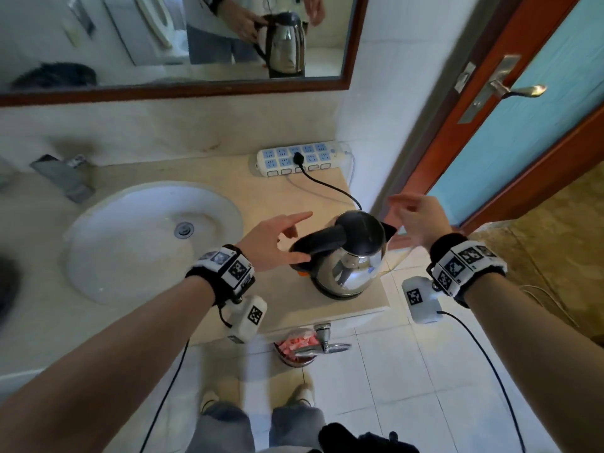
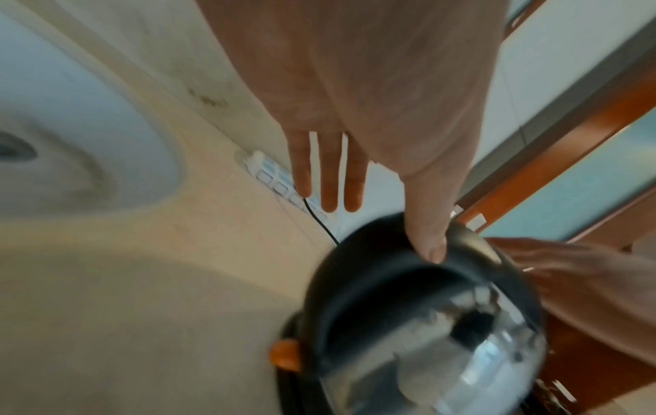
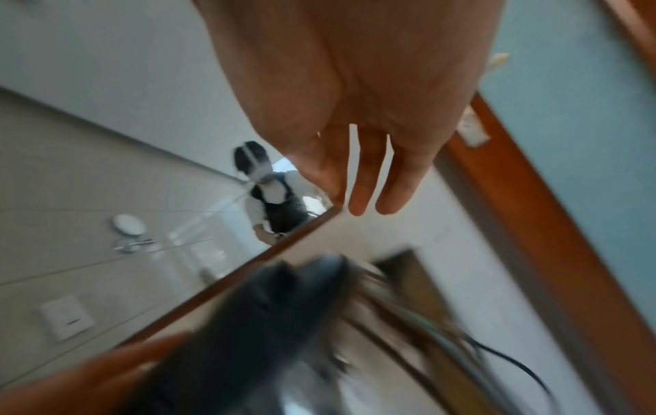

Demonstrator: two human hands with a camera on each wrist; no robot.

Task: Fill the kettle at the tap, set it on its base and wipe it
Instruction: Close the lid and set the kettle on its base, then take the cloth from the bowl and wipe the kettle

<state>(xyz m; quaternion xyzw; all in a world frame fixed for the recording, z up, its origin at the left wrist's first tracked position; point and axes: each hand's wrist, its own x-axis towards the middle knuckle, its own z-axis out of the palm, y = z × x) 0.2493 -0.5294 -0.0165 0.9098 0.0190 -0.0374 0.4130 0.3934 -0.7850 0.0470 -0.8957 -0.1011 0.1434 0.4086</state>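
The steel kettle [image 1: 349, 266] with its black lid and handle [image 1: 322, 241] stands on its base [image 1: 340, 294] at the counter's right front corner. My left hand [image 1: 287, 238] hovers at the handle with fingers straight and the thumb lying along the handle's underside, not gripping. In the left wrist view the left hand [image 2: 381, 227] is spread above the kettle [image 2: 444, 337], whose orange switch [image 2: 284, 355] shows. My right hand [image 1: 411, 217] is held open just right of the spout, blurred. The right wrist view shows the right hand [image 3: 369, 202] empty over the blurred kettle [image 3: 284, 323].
The white sink [image 1: 130, 256] and steel tap [image 1: 65, 178] lie to the left. A power strip [image 1: 297, 158] sits against the back wall, with the black cord [image 1: 330, 186] running to the base. A wooden door [image 1: 523, 109] stands close on the right. A mirror [image 1: 163, 37] hangs above.
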